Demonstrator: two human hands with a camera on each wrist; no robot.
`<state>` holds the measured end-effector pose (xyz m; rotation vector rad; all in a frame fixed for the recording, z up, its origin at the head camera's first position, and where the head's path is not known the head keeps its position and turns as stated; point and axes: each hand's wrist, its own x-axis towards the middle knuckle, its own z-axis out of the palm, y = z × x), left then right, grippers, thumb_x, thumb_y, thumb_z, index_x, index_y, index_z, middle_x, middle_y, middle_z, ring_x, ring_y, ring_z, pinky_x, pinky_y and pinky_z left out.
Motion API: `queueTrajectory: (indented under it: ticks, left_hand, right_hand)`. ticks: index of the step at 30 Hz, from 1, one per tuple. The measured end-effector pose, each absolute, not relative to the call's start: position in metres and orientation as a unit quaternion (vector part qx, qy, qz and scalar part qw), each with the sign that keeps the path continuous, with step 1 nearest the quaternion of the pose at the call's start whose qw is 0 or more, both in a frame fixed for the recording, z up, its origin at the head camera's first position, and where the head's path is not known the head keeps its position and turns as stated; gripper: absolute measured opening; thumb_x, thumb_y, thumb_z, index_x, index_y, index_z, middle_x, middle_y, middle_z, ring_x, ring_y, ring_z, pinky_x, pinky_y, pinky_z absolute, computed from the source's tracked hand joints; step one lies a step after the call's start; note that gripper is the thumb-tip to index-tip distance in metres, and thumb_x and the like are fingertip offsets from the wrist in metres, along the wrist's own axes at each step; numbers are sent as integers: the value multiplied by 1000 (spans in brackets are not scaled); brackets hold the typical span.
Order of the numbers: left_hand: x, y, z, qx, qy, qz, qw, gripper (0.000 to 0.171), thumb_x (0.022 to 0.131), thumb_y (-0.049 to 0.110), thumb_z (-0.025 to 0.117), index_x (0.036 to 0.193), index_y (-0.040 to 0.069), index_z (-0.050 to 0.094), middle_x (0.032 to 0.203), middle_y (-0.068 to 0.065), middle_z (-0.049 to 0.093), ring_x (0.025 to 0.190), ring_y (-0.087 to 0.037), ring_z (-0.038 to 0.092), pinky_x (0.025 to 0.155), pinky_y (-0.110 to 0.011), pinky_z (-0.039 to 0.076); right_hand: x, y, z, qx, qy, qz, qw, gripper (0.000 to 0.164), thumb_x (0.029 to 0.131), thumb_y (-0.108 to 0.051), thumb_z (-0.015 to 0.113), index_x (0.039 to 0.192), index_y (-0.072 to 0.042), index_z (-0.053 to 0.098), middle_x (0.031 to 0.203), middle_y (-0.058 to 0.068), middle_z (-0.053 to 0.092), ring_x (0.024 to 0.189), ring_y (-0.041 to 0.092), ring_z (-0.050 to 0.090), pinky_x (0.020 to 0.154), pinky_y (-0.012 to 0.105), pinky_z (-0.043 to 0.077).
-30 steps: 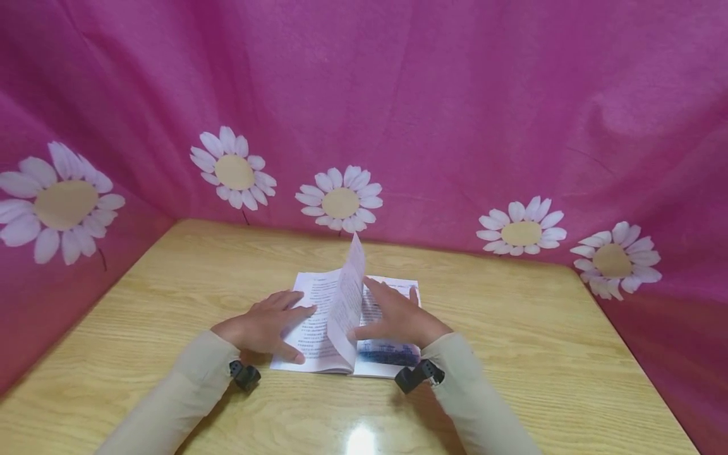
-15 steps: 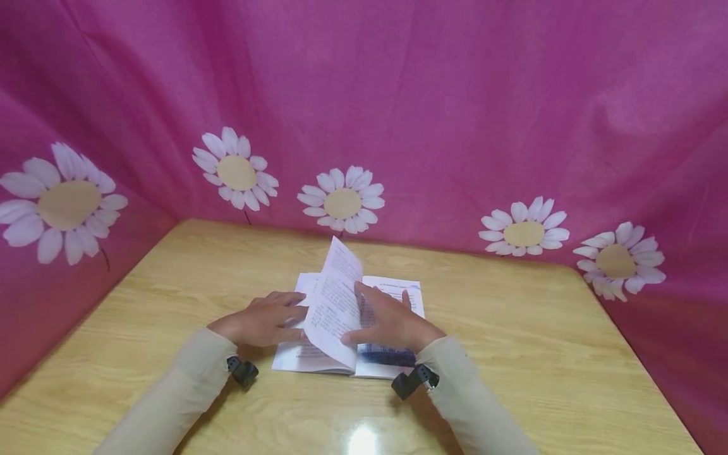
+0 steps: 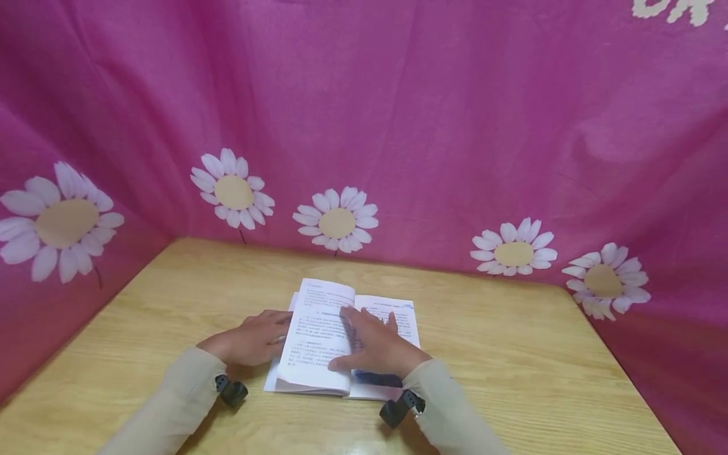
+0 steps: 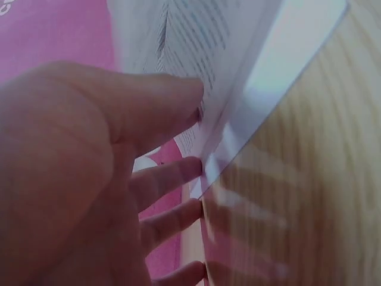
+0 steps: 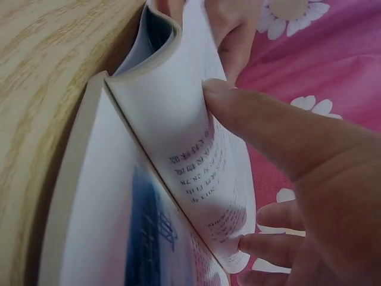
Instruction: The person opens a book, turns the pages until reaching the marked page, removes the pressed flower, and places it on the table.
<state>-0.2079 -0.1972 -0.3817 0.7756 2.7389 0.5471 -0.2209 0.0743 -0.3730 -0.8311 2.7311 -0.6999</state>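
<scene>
An open book (image 3: 315,344) with printed pages lies on the table before me. Its left-side leaves bulge up over the cover beneath. My right hand (image 3: 378,344) lies over the middle of the book, fingers spread, with thumb and fingertips against the turned leaf in the right wrist view. At the book's left edge is my left hand (image 3: 250,341); its fingertips go out of sight behind the raised leaves. The left wrist view shows its fairly straight fingers (image 4: 169,179) at the book's edge. A dark blue picture (image 5: 149,238) marks the right-hand page, partly covered by my right hand.
The wooden table (image 3: 512,354) extends around the book on all sides. A pink cloth (image 3: 409,126) with white daisies hangs behind it and along both sides. Black straps with small devices (image 3: 232,390) sit on both wrists, over light sleeves.
The leaf that stood upright has swung over to the left and now lies across the left side. My right hand followed it slightly leftward; the left fingers are now under it. The head view tilted up.
</scene>
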Motion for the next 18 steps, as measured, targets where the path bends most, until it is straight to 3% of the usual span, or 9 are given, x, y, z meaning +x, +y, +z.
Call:
queueTrajectory:
  ticks: [5, 12, 18]
  left_hand:
    - [-211, -203, -382, 243, 928, 253, 129, 55, 102, 28, 47, 152, 12, 31, 152, -14, 34, 138, -34, 30, 109, -59, 25]
    - [-217, -209, -385, 209, 914, 321, 130, 64, 103, 18, 45, 156, 9, 9, 152, -11, 38, 141, -32, 30, 112, -53, 23]
    - [-216, -206, -382, 195, 913, 339, 116, 73, 96, 33, 59, 155, 13, 21, 154, -13, 31, 141, -33, 28, 112, -55, 23]
  right_hand:
    - [-221, 74, -373, -287, 925, -225, 101, 99, 74, -61, 73, 152, -16, 30, 157, 5, 29, 144, 35, 21, 108, 68, -1]
    - [-219, 71, -376, -293, 932, -192, 98, 88, 77, -63, 69, 147, -19, 41, 158, 9, 25, 143, 37, 22, 108, 70, 0]
    - [-216, 69, -379, -297, 932, -184, 94, 85, 79, -61, 68, 148, -20, 40, 158, 8, 23, 143, 36, 22, 108, 70, 1]
